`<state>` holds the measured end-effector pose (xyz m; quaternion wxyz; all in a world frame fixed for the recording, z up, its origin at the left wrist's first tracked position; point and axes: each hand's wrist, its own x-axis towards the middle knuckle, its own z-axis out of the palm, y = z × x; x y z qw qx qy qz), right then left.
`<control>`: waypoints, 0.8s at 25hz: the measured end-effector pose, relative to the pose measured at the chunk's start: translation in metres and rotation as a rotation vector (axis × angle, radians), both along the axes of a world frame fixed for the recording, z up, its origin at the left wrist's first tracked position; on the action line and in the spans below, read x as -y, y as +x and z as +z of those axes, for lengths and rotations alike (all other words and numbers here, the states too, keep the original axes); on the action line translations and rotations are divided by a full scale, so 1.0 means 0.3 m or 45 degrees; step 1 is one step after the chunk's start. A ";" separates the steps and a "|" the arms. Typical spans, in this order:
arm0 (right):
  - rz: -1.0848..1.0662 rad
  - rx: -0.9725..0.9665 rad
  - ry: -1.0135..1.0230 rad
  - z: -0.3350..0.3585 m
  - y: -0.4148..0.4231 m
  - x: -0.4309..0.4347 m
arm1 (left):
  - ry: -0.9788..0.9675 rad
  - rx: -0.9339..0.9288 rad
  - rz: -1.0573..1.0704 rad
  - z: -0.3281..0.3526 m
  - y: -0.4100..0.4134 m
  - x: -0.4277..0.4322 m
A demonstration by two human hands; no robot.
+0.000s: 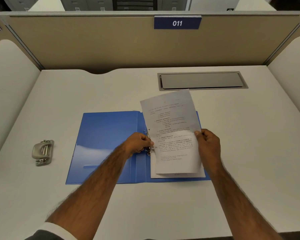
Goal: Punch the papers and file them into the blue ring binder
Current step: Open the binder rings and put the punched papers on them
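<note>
L hand (139,143) is pinching the printed sheet (173,132) at its L edge, right over the rings (145,132) of the blue ring binder (107,144). R hand (209,144) is gripping the sheet's R edge, thumb on top. The binder is lying open on the desk (163,205). The sheet is tilting up over the binder's R half, w/ filed papers (178,175) lying under it. Hole punch (42,152) is sitting well L of the binder, untouched. Behind the binder, a grey cable hatch (201,80) is lying closed. Farther back, a "011" sign (177,23) is hanging on the partition (93,42).
</note>
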<state>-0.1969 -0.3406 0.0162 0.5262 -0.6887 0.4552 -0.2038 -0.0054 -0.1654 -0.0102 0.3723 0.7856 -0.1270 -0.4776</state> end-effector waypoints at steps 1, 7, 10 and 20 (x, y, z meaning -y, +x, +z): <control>-0.010 0.014 -0.001 0.007 -0.001 0.004 | -0.017 0.009 -0.011 0.005 -0.003 0.001; -0.024 0.064 -0.007 0.041 0.011 0.019 | -0.179 0.082 0.043 0.014 -0.018 0.003; 0.025 0.012 -0.031 0.018 0.017 0.005 | -0.107 0.167 -0.058 0.005 -0.013 -0.007; 0.051 -0.024 -0.005 -0.033 0.002 -0.015 | 0.120 0.241 -0.266 0.002 -0.008 -0.004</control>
